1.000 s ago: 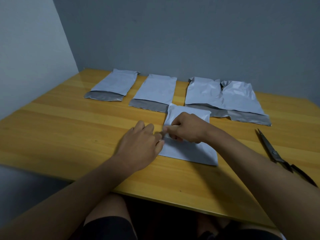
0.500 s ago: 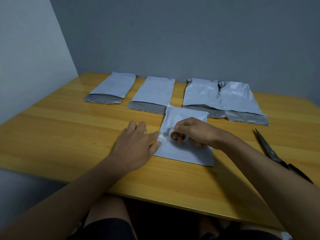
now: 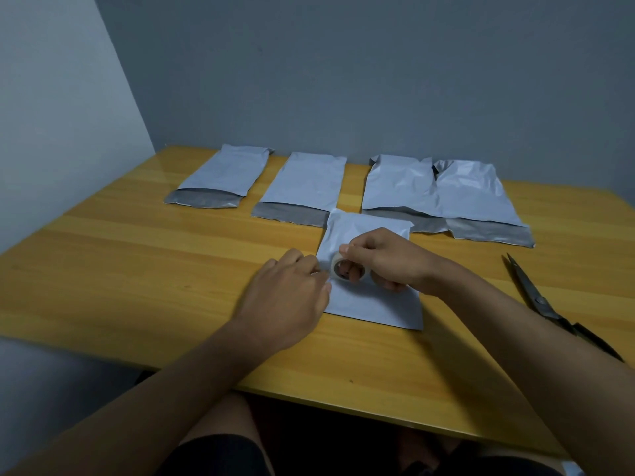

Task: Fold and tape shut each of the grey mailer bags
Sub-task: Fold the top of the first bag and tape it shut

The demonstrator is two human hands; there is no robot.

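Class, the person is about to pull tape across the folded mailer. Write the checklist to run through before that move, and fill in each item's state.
1. Folded mailer bag lies flat on the table: ok.
2. Right hand holds the tape roll over the bag: ok.
3. Left hand rests at the bag's left edge, where the tape starts: ok.
4. Tape end stuck down on the bag: cannot tell, the fingers hide it.
5. Scissors lie on the table at the right, beside the right forearm: ok.
6. Four other mailers in the back row sealed: not ok, their grey flaps are still unfolded.
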